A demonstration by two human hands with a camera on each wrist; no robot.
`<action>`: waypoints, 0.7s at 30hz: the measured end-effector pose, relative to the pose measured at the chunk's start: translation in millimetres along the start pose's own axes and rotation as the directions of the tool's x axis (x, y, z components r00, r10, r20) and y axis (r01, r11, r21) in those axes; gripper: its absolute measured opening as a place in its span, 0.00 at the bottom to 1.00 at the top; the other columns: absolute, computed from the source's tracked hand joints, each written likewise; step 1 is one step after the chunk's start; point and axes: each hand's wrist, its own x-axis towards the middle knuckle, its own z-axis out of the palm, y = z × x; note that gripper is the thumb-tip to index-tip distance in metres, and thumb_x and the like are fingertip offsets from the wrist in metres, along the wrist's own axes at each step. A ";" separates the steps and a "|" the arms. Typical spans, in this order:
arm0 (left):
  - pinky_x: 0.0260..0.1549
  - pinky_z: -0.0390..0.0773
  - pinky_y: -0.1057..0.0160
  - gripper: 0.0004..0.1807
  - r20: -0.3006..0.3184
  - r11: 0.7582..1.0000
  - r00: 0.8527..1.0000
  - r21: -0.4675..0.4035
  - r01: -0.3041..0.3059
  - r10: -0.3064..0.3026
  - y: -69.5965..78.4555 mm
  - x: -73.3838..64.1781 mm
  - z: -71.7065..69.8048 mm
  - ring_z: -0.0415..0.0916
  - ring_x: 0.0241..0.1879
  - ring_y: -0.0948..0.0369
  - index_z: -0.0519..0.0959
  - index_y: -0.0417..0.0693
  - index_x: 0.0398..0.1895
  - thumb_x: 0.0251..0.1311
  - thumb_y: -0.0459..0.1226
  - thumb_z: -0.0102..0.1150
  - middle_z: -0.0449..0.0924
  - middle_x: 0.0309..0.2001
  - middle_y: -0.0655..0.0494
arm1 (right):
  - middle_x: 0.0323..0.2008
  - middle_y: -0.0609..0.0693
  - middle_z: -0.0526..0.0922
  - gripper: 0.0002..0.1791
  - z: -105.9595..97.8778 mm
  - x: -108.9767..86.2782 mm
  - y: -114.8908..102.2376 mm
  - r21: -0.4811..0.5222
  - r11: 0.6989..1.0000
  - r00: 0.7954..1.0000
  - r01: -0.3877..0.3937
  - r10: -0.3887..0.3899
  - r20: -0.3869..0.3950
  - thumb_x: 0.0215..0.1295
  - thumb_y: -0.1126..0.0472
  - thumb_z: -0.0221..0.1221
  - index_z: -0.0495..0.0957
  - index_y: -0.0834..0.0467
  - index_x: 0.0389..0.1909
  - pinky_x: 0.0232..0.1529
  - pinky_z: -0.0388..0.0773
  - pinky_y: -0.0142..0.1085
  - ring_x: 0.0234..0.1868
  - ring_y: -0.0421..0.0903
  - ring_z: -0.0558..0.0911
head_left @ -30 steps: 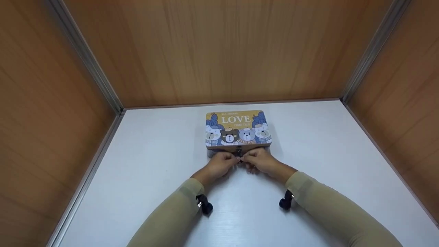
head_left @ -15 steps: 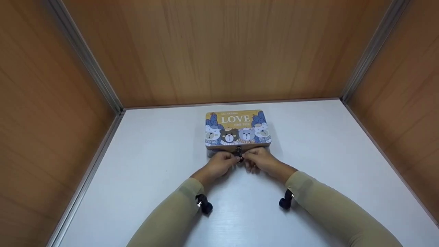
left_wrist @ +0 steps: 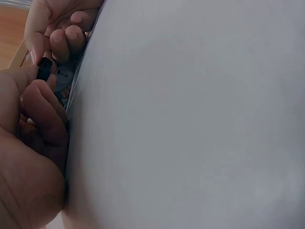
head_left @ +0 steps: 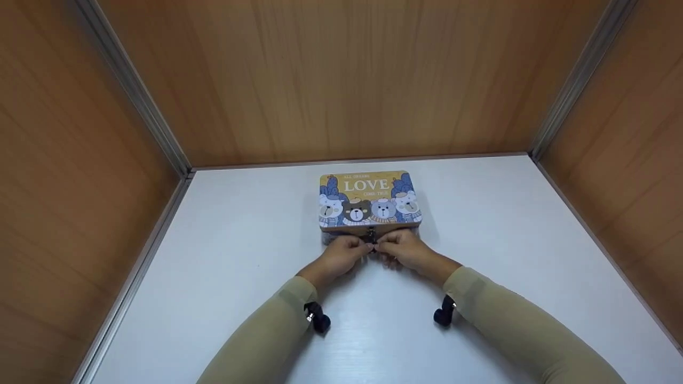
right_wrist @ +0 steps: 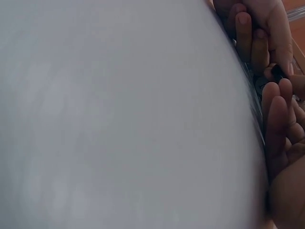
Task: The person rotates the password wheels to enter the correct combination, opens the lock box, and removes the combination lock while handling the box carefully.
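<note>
A tin box (head_left: 367, 198) with cartoon bears and the word LOVE on its yellow and blue lid stands on the table, its lid down. On its front is a dark metal clasp (head_left: 371, 232), and a small black padlock (left_wrist: 45, 69) sits just below it. My left hand (head_left: 341, 253) pinches the padlock from the left between thumb and finger. From the other side my right hand (head_left: 410, 250) pinches it too, thumb tip close to the left thumb. The right wrist view shows the padlock between both hands' fingertips, mostly covered. The other fingers curl beneath, near the box front.
The white table (head_left: 256, 298) extends around the box. Wood-grain panels stand at the back (head_left: 341, 80), left and right, with metal corner strips (head_left: 139, 90). A small black device (head_left: 318, 319) hangs at each sleeve cuff.
My right thumb and fingers drew slightly away from the padlock half a second ago, then came back left onto it. The left hand and the box stay practically in place.
</note>
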 end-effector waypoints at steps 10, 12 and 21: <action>0.21 0.66 0.68 0.17 0.007 1.000 1.000 -0.002 0.004 -0.004 -1.2 1.6 0.3 0.67 0.21 0.66 0.89 0.41 0.41 0.81 0.47 0.66 0.74 0.23 0.62 | 0.23 0.45 0.86 0.14 0.5 -0.8 -2.0 -0.020 1.000 1.000 -0.019 0.019 0.010 0.80 0.58 0.63 0.90 0.65 0.42 0.24 0.79 0.31 0.24 0.40 0.84; 0.21 0.66 0.68 0.17 0.002 1.000 1.000 0.001 0.000 0.000 -0.7 1.7 0.2 0.67 0.22 0.66 0.89 0.41 0.41 0.81 0.46 0.66 0.74 0.24 0.62 | 0.23 0.45 0.85 0.15 0.1 -1.5 -3.2 -0.021 1.000 1.000 -0.015 0.016 0.008 0.80 0.58 0.63 0.90 0.65 0.42 0.24 0.79 0.31 0.23 0.40 0.84; 0.23 0.67 0.68 0.18 -0.010 1.000 1.000 0.008 -0.018 0.019 0.7 0.1 1.4 0.67 0.23 0.66 0.87 0.39 0.40 0.80 0.46 0.66 0.74 0.24 0.61 | 0.22 0.45 0.86 0.20 -1.8 0.6 -1.9 0.032 0.999 1.000 -0.020 0.019 0.015 0.86 0.54 0.61 0.88 0.66 0.38 0.23 0.80 0.31 0.22 0.40 0.84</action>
